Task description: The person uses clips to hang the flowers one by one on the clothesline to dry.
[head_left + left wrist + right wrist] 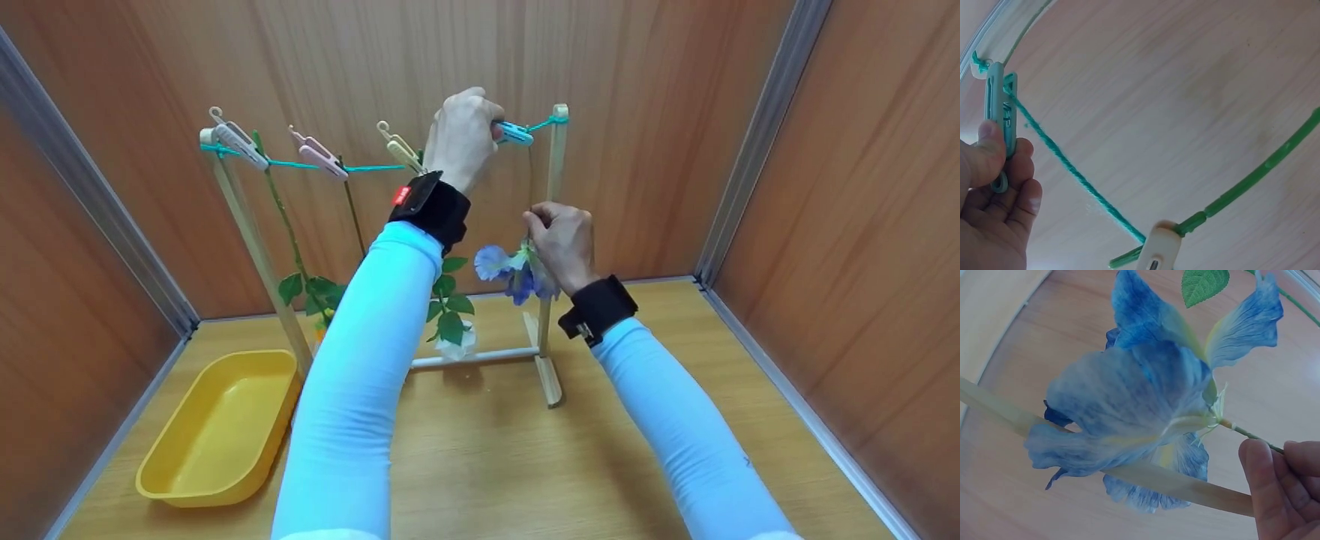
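My left hand (463, 139) pinches a light blue clothespin (515, 133) at the right end of a teal string (373, 169). In the left wrist view, thumb and fingers grip the lower part of that clothespin (1000, 112), and the string meets its other end. Below it, my right hand (564, 240) pinches the thin stem of a blue iris-like flower (517, 274), whose bloom hangs downward. The right wrist view shows the thumb and fingertips on the stem (1252, 436), close behind the ruffled petals. Above the right hand, the stem rises toward the blue clothespin.
The string runs between two wooden posts (556, 165). Grey (240, 144), pink (321, 156) and pale yellow (403, 152) clothespins hold other stems, one ending in a white flower (457, 343). A yellow basin (225, 427) stands front left. Wood-patterned panels enclose the table.
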`<state>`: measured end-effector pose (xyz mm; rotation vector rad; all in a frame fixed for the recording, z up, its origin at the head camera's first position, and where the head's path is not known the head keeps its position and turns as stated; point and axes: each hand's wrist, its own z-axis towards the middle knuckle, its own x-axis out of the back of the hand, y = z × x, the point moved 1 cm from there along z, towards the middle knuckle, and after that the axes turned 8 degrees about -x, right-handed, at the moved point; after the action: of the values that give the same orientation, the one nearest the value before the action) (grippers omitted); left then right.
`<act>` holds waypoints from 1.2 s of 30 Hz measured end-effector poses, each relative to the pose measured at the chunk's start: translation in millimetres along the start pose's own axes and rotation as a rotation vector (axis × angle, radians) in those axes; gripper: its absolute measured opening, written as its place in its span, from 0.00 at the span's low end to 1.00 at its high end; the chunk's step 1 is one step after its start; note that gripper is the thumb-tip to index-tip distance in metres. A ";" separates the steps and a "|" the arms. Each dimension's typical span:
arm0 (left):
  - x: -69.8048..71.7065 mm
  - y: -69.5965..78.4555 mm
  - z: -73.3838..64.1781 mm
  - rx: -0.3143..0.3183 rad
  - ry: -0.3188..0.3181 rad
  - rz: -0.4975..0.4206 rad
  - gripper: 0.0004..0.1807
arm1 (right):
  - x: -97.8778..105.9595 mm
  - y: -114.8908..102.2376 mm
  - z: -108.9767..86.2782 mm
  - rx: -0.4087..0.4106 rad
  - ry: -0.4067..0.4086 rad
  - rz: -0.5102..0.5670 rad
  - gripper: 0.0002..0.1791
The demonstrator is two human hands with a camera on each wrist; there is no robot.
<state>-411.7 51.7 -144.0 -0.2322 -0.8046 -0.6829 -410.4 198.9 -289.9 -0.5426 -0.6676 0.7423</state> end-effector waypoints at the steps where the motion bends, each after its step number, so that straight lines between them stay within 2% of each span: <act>1: -0.6 0.1 -0.2 -0.004 -0.003 0.003 0.12 | -0.7 -0.1 0.2 0.004 0.002 -0.004 0.09; 8: -0.7 0.3 -1.0 -0.023 -0.025 0.010 0.11 | -3.2 -1.4 2.3 0.037 0.014 0.006 0.08; 17: 1.1 3.2 -3.2 0.011 -0.101 -0.014 0.11 | -4.3 -3.4 2.8 0.010 0.014 -0.003 0.09; 23: 0.6 3.0 -5.4 -0.003 -0.129 0.028 0.13 | -5.9 -6.0 0.0 -0.008 -0.001 -0.021 0.09; 27: 3.5 1.4 -10.4 -0.014 -0.123 0.024 0.18 | -6.0 -7.9 -1.8 -0.013 -0.026 -0.021 0.08; 36: 4.7 0.3 -29.0 -0.026 -0.041 -0.039 0.30 | -4.5 -2.2 -9.5 0.011 -0.063 -0.002 0.07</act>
<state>-392.2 37.0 -160.3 -0.2556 -0.8416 -0.7272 -405.1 192.2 -296.5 -0.5101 -0.7213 0.7637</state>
